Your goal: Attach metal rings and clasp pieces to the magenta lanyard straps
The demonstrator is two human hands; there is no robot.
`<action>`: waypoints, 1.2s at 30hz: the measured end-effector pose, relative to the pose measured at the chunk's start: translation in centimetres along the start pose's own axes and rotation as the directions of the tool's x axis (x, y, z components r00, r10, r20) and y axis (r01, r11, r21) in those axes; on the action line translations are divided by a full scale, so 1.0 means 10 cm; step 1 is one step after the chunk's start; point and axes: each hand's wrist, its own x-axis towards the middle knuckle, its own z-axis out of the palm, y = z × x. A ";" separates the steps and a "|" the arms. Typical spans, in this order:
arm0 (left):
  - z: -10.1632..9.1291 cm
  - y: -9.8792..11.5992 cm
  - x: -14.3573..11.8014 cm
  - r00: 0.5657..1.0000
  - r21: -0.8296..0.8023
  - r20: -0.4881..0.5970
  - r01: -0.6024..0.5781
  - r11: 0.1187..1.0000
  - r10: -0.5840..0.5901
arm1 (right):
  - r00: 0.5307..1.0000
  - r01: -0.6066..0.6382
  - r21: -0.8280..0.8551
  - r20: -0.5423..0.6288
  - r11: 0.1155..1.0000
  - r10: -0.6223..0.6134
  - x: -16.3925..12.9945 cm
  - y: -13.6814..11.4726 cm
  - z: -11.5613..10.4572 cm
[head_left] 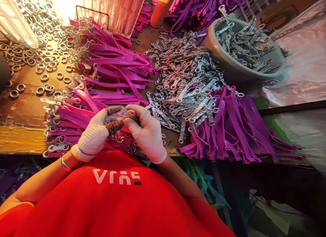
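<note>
My left hand [98, 130], in a white dotted knit glove with dark, worn fingertips, is closed with thumb and fingers curled together in front of my chest. What lies in its grip is mostly hidden. Close against it, my right hand [147, 131] in a thin pale glove pinches a small metal ring [130, 113] between thumb and forefinger. Beneath both hands lie pink-purple straps [73, 114] with metal rings and clasps at their left ends. More purple straps [117, 67] are piled just beyond.
Loose metal rings [48, 60] scatter over the table's left. Silver metal links [188, 84] heap up right of centre, beside a grey bucket [247, 73] filled with more. Purple straps [229, 124] hang over the front edge. An orange cylinder [160, 12] and clear plastic containers [104, 12] stand behind.
</note>
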 end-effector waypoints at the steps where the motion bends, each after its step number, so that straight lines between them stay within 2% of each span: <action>1: 0.02 -0.02 0.00 1.000 -0.009 -0.025 -0.012 1.000 0.012 | 1.000 0.014 -0.016 0.008 1.000 -0.014 -0.01 0.00 0.00; 3: 0.03 -0.04 0.01 0.997 -0.006 -0.062 -0.044 0.999 0.044 | 0.997 0.060 -0.080 0.048 0.995 -0.056 -0.01 0.00 0.01; 6: 0.02 -0.03 0.03 0.992 0.130 -0.075 -0.093 0.987 0.104 | 0.982 0.131 -0.277 0.169 0.952 -0.086 0.04 -0.03 0.01; 8: -0.01 -0.01 0.04 0.991 0.237 -0.059 -0.100 0.966 0.117 | 0.953 0.209 -0.399 0.286 0.893 -0.096 0.08 -0.05 0.00; 11: -0.04 0.04 0.06 0.996 0.288 -0.035 -0.068 0.955 0.082 | 0.907 0.308 -0.452 0.406 0.837 -0.114 0.15 -0.07 -0.02; 16: -0.06 0.16 0.08 0.996 0.325 -0.040 -0.060 0.944 0.078 | 0.935 0.250 -0.496 0.347 0.832 -0.074 0.24 -0.06 -0.02; 19: -0.05 0.20 0.13 0.997 0.352 -0.036 -0.056 0.934 0.073 | 0.903 0.340 -0.497 0.409 0.798 -0.130 0.28 -0.04 -0.01; 21: -0.02 0.21 0.16 0.999 0.302 -0.042 -0.013 0.953 0.027 | 0.892 0.371 -0.497 0.427 0.785 -0.151 0.29 -0.02 -0.01; 25: 0.07 0.24 0.23 0.997 0.180 -0.060 0.062 0.982 -0.052 | 0.921 0.293 -0.487 0.373 0.823 -0.107 0.26 0.00 -0.07; 28: 0.13 0.28 0.39 1.000 0.277 -0.012 0.021 0.961 -0.019 | 0.938 0.217 -0.453 0.342 0.864 -0.057 0.22 0.09 -0.16; 29: 0.14 0.28 0.48 0.999 0.373 0.042 -0.027 0.927 0.013 | 0.952 0.187 -0.454 0.302 0.871 -0.048 0.20 0.13 -0.20; 30: 0.14 0.29 0.60 0.993 0.504 0.108 -0.101 0.857 0.054 | 0.969 0.153 -0.453 0.241 0.878 -0.044 0.19 0.18 -0.24; 31: 0.15 0.28 0.74 0.980 0.640 0.177 -0.185 0.746 0.091 | 0.985 0.115 -0.442 0.169 0.890 -0.043 0.18 0.24 -0.27; 33: 0.17 0.24 1.04 0.953 0.833 0.267 -0.303 0.462 0.143 | 0.999 0.040 -0.361 0.046 0.932 -0.025 0.14 0.33 -0.32; 34: 0.19 0.21 1.19 0.950 0.879 0.272 -0.310 0.361 0.152 | 1.000 0.011 -0.299 0.011 0.954 -0.009 0.12 0.37 -0.34; 35: 0.21 0.17 1.33 0.953 0.907 0.257 -0.295 0.301 0.158 | 1.000 -0.007 -0.237 -0.002 0.971 0.007 0.10 0.39 -0.35; 36: 0.23 0.12 1.44 0.959 0.919 0.233 -0.272 0.285 0.161 | 1.000 -0.017 -0.182 0.005 0.983 0.018 0.08 0.41 -0.36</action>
